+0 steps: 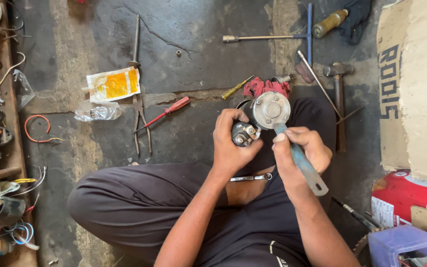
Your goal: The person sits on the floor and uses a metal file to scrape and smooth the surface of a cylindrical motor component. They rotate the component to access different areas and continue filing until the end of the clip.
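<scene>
Sitting cross-legged on a stained, cracked concrete floor (193, 54), you have your left hand (233, 143) curled tightly around a small dark motor part (243, 133) with metal terminals, its round grey flange (271, 110) just beyond your fingers. Your right hand (300, 151) is closed around the blue handle of a wrench (302, 165), whose head sits at the flange. A small chrome spanner (251, 177) rests on your lap just below your left wrist. Just past the flange lies a red rag (265, 87). To the left of your left hand, a red-handled screwdriver (166, 112) and pliers (141, 118) lie on the floor, then a flat yellow-and-white packet (113, 84) and a clear plastic bag (96, 111). Right of your right hand lies a hammer (339, 99), then a slab of cardboard (413, 84) with dark lettering on its edge, and a red container (406, 195) with a white label nearer you. Farther off lies a T-handle socket wrench (273, 37).
</scene>
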